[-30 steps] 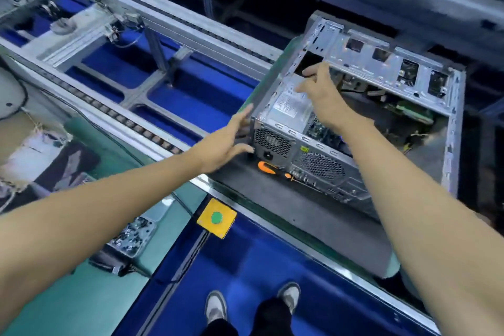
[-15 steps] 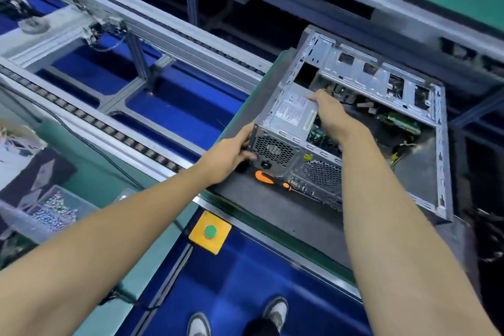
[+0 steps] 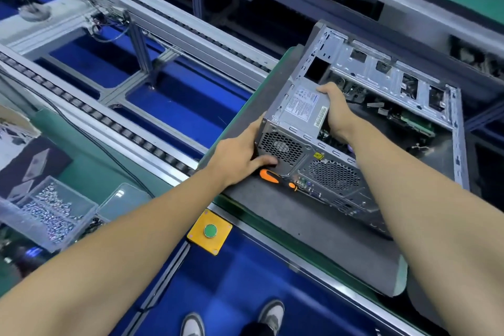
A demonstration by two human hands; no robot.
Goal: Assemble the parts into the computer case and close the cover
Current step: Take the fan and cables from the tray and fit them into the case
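We've got the computer case (image 3: 362, 128) lying open-side up on the grey mat (image 3: 313, 229), cover not in view. Left hand (image 3: 240, 155) wraps the rear corner, thumb on the fan grille. Right hand (image 3: 336, 112) grasps the power supply (image 3: 302, 106) by its inner edge, seated in the case's rear corner. We judge it heavy, stiff, sheet-metal edges sharp; hold the box's flat sides, not cables. Screwdriver (image 3: 276, 179) lies just beside the case.
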